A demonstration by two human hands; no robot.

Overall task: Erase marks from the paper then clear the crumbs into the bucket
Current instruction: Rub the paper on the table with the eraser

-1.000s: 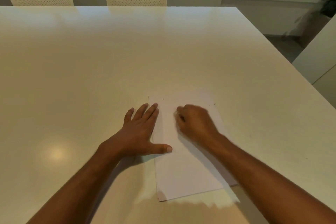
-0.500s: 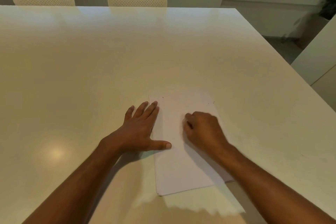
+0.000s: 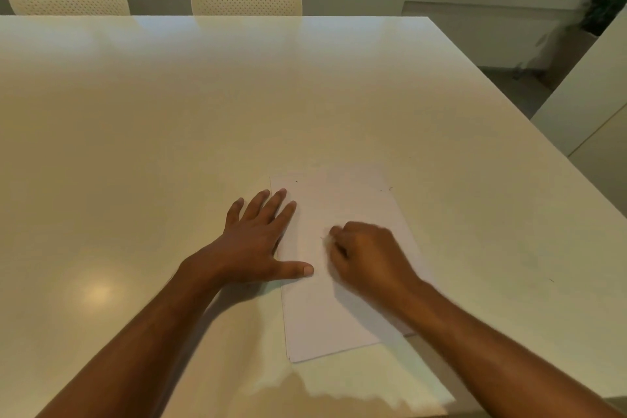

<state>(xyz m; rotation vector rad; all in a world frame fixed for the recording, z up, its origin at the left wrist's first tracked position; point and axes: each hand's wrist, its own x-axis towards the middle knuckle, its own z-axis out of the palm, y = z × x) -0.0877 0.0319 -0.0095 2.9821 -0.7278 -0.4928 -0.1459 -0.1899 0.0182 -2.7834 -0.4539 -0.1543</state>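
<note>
Pinning the paper (image 3: 339, 282) at its left edge, the left hand (image 3: 258, 241) lies flat with fingers straight and thumb stretched across the sheet, low and right of centre in the frame. The right hand (image 3: 369, 254) sits on the sheet's middle with fingers curled tight; an eraser is likely inside, though none shows. The paper's long axis runs up the frame, with dark crumbs (image 3: 386, 189) near its far end; no bucket is in view.
</note>
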